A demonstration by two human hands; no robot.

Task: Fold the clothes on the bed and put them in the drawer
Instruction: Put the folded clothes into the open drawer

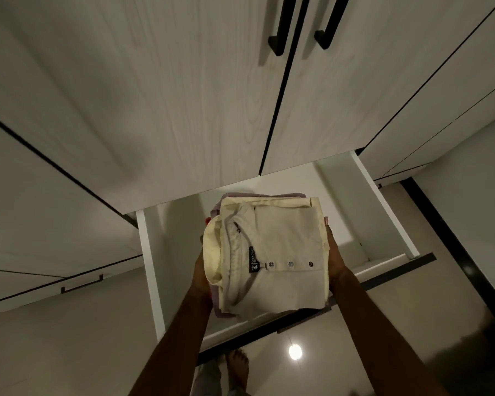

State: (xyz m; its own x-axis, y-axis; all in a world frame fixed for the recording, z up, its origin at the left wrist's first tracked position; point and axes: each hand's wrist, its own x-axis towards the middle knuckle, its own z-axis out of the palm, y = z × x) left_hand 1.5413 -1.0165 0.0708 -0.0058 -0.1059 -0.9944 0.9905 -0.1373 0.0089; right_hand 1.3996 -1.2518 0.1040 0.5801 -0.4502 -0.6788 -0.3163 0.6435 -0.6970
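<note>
Pale wood-grain wardrobe doors [160, 90] fill far wall; two long black bar handles [280, 27] flank centre seam. Left, lower cabinet front with slim dark pull [82, 283]. Glossy floor [383, 324] near, bright ceiling-light reflection [295, 351] on it, bare foot [238, 364] just left of glare

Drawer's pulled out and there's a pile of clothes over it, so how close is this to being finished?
Nearly finished, it seems. Done: the clothes are folded into a stack, a cream buttoned shirt on top, and the drawer stands open. In hand: the left hand and right hand hold the stack by its sides above the drawer. Left: setting it down inside, and probably sliding the drawer shut.
</note>
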